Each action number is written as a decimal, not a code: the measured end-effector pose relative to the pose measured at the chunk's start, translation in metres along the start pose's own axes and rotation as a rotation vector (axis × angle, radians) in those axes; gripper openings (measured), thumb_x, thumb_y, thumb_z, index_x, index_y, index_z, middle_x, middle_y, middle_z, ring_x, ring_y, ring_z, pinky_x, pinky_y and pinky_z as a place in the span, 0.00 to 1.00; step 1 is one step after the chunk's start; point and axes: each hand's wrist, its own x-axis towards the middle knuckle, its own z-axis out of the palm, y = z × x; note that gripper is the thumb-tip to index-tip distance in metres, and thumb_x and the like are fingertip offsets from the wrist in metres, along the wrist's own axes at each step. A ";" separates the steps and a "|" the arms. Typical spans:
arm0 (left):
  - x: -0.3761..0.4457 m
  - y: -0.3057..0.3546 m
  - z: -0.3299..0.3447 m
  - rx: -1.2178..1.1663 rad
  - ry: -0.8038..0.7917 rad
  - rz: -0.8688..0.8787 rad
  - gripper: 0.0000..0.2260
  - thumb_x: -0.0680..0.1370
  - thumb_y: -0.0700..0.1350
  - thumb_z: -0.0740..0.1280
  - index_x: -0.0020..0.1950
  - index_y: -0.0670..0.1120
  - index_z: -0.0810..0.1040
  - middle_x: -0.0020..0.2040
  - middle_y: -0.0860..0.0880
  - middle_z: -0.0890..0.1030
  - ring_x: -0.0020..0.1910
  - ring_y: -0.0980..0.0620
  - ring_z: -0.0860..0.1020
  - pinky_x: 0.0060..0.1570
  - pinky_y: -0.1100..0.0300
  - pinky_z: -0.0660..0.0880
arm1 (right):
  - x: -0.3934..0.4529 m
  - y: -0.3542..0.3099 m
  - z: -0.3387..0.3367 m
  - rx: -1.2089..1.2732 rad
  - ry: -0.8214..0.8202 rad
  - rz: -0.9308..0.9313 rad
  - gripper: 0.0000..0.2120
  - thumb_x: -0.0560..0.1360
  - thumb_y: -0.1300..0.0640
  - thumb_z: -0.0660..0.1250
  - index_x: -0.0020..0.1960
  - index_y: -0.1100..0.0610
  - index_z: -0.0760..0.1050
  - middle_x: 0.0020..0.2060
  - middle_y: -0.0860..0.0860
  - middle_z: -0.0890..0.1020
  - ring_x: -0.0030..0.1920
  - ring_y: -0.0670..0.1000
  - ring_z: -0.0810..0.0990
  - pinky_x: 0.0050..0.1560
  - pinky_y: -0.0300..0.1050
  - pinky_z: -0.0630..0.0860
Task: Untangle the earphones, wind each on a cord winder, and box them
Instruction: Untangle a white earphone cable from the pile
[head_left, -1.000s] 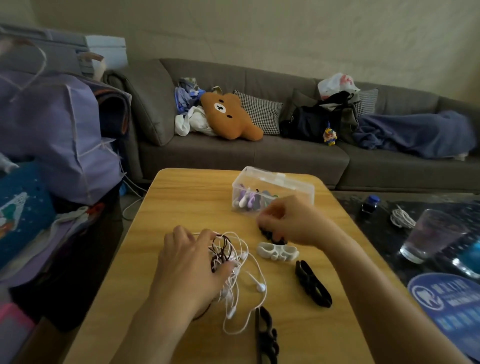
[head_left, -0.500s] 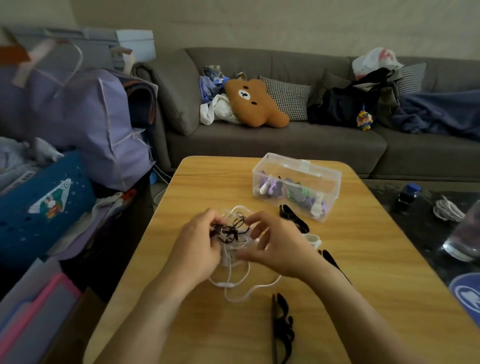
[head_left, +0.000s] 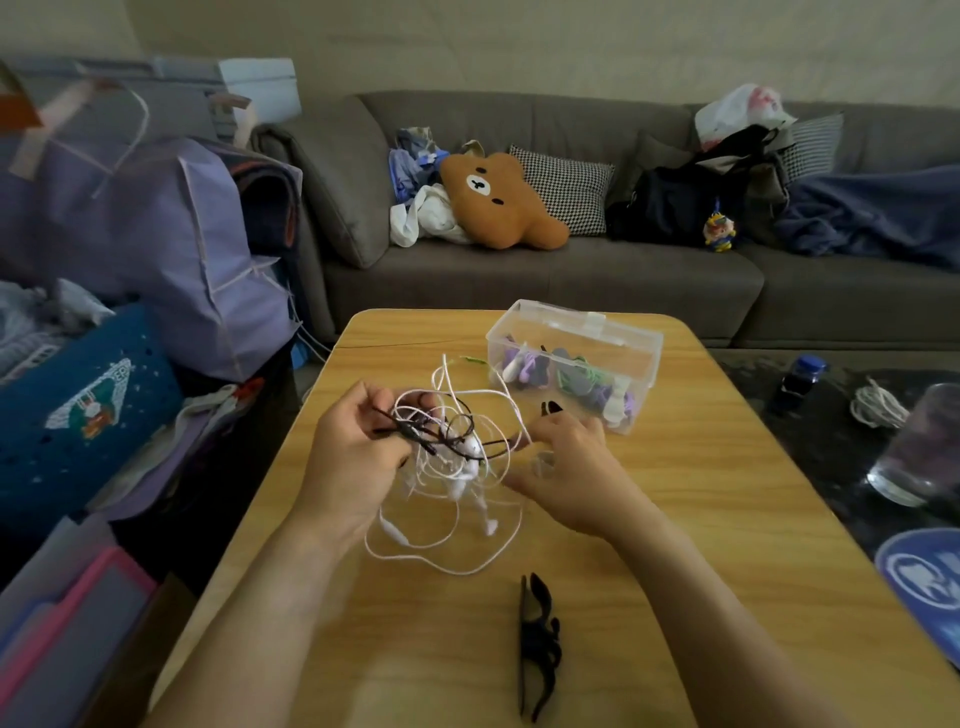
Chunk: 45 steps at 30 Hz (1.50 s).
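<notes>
**Inspector:** Report from the left edge across.

**Assistant:** The left hand (head_left: 358, 457) is raised above the wooden table (head_left: 701, 467), its fingers and thumb curled round a knot of dark cord (head_left: 415, 434). It grips that knot firmly, by the look of it.

**Inspector:** And the task's thing itself?

**Assistant:** The tangle of earphones (head_left: 452, 467) hangs between the two hands, lifted off the table at the top, with white loops sagging down to the surface just below. A white earbud (head_left: 491, 526) dangles at the lower end. Dark and white cords are interlaced; which strand belongs to which set cannot be told.

**Inspector:** The other side?

**Assistant:** The right hand (head_left: 566, 473) pinches cord at the tangle's right edge. The exact strand is blurred; it appears to be closed on a white one.

**Inspector:** The governing relation?

**Assistant:** The tangle's long run lies roughly left to right between the grips, the bulk nearer the left hand. In my judgement, separating calls for the right hand to draw away rightward while the left anchors.

**Inspector:** Remaining items?

**Assistant:** A black cord winder (head_left: 537, 644) lies near the table's front edge, untouched. The clear box (head_left: 631, 340) stands beyond the right hand, already holding coloured items.
</notes>
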 end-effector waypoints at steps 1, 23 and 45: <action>0.001 -0.002 0.000 -0.074 0.022 -0.037 0.23 0.69 0.17 0.57 0.41 0.46 0.65 0.46 0.42 0.85 0.53 0.45 0.84 0.46 0.57 0.82 | 0.001 0.000 0.000 0.044 0.038 -0.017 0.11 0.77 0.46 0.69 0.56 0.49 0.80 0.55 0.45 0.77 0.62 0.52 0.71 0.59 0.46 0.71; -0.016 0.005 0.006 0.603 0.136 0.332 0.27 0.68 0.43 0.67 0.68 0.50 0.73 0.62 0.55 0.71 0.66 0.58 0.66 0.69 0.49 0.65 | -0.007 -0.004 -0.042 1.426 0.016 0.141 0.18 0.86 0.53 0.53 0.57 0.63 0.77 0.47 0.64 0.85 0.48 0.62 0.86 0.47 0.53 0.84; 0.011 -0.030 -0.022 1.042 0.073 0.225 0.06 0.79 0.53 0.65 0.48 0.57 0.82 0.53 0.57 0.75 0.62 0.48 0.72 0.61 0.51 0.64 | -0.018 -0.022 -0.004 0.010 -0.239 -0.095 0.05 0.82 0.53 0.64 0.51 0.52 0.78 0.49 0.47 0.82 0.48 0.47 0.79 0.48 0.40 0.76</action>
